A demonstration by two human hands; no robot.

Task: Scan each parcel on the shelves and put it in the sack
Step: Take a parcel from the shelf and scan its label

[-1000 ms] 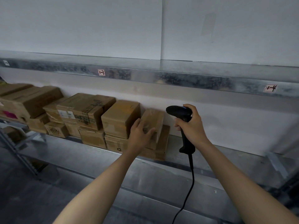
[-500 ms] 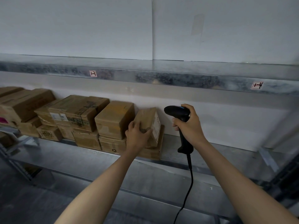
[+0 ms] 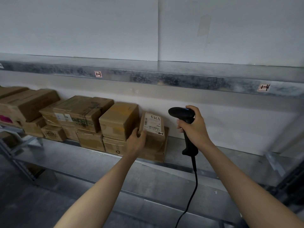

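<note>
My left hand (image 3: 137, 142) grips a small cardboard parcel (image 3: 153, 129) at its lower left corner and holds it tilted, its white label with a barcode and handwritten digits facing me. The parcel rests over a flat box (image 3: 158, 152) at the right end of the row. My right hand (image 3: 195, 127) holds a black corded scanner (image 3: 185, 117) by its handle, its head pointing left at the label from a short distance. No sack is in view.
Several brown boxes (image 3: 119, 120) are stacked in two layers along the metal shelf (image 3: 222, 155), running off to the left. An upper shelf edge (image 3: 164, 78) carries small tags. The scanner cable (image 3: 192, 195) hangs down in front of a lower shelf.
My left hand has turned the small parcel so its labelled face now shows toward me and the scanner. The right hand with the scanner has stayed beside it.
</note>
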